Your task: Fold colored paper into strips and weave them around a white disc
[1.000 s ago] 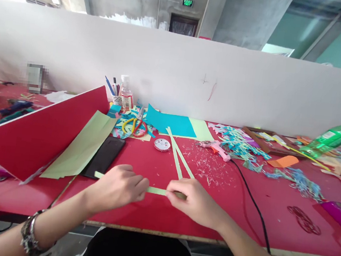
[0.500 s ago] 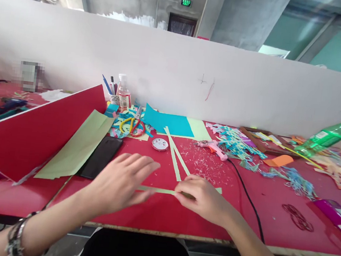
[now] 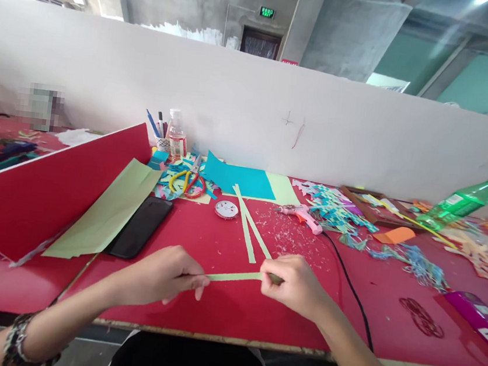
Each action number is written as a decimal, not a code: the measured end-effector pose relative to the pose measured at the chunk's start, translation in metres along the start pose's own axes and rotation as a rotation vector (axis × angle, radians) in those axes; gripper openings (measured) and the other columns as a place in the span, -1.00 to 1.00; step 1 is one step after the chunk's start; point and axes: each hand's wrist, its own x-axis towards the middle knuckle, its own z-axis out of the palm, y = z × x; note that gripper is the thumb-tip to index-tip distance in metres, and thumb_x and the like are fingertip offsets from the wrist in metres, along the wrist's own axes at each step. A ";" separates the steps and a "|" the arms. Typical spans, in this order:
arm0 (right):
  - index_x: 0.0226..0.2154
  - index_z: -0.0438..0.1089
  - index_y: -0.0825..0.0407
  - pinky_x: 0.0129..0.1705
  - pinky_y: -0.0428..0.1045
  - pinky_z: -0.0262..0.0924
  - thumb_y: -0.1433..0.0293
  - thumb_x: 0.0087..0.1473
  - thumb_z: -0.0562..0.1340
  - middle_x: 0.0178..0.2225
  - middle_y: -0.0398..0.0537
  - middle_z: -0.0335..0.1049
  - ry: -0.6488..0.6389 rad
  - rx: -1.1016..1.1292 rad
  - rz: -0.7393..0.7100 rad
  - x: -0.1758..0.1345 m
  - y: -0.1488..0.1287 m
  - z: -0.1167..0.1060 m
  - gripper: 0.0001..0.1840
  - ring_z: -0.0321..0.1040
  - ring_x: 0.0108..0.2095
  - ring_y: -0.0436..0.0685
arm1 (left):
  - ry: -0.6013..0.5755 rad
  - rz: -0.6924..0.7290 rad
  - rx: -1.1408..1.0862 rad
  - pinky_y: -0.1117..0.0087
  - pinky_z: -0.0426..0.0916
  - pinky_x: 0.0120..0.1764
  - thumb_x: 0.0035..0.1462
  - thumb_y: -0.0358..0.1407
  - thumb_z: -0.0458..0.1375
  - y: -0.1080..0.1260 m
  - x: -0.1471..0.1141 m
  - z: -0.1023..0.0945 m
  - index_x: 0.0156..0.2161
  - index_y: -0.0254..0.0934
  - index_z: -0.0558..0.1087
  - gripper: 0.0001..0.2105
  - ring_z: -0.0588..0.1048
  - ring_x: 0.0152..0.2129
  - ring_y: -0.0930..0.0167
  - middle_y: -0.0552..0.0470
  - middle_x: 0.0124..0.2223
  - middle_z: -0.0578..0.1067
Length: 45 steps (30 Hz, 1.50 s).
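A narrow pale green paper strip [image 3: 235, 276] stretches between my two hands, a little above the red tabletop. My left hand [image 3: 167, 277] pinches its left end between thumb and fingers. The other end is in the closed fingers of my right hand [image 3: 292, 282], where a small dark olive thing shows beside the thumb; what it is I cannot make out. Two more pale green strips [image 3: 248, 230] lie crossed on the table just beyond my right hand. A round white lid-like disc [image 3: 226, 209] lies to their left.
A pink glue gun [image 3: 306, 218] lies behind my right hand, its black cable running to the front edge. Scissors [image 3: 191, 178] rest on paper scraps. A black phone [image 3: 142, 227] and green sheets [image 3: 103, 214] are at left, a green bottle [image 3: 464, 202] at right.
My left hand was open above the strip and has closed on its left end. The strip now slants slightly up to the right. My right hand has shifted a little rightward.
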 end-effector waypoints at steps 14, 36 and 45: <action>-0.27 0.25 0.03 -0.19 -0.04 0.10 0.45 0.01 0.02 -0.29 0.00 0.30 0.134 0.125 0.190 -0.016 0.006 -0.011 -0.80 0.22 -0.23 0.07 | 0.028 0.047 0.079 0.58 0.11 -0.56 0.12 -0.20 -0.10 -0.004 0.002 0.002 -0.46 -0.28 0.48 -0.65 0.25 -0.76 0.57 0.14 -0.73 0.30; -0.53 0.14 0.06 -0.71 -0.18 -0.06 0.12 0.07 -0.04 -0.78 -0.30 0.15 -0.188 1.238 0.589 0.002 -0.019 0.020 -0.63 0.06 -0.80 -0.13 | 0.395 0.292 -0.588 0.53 0.19 -0.54 0.01 -0.08 0.02 -0.040 0.040 -0.011 0.00 -0.35 0.18 -0.50 0.22 -0.64 0.61 0.10 -0.44 0.29; -0.50 0.11 0.06 -0.47 -0.09 0.12 0.09 0.04 -0.03 -0.63 -0.22 0.22 -0.230 1.114 0.534 0.024 -0.018 0.034 -0.64 0.21 -0.61 -0.06 | 0.472 0.078 -0.632 0.57 0.10 -0.60 0.02 -0.04 -0.02 -0.040 0.090 -0.006 -0.41 -0.41 0.39 -0.60 0.19 -0.71 0.61 0.17 -0.66 0.22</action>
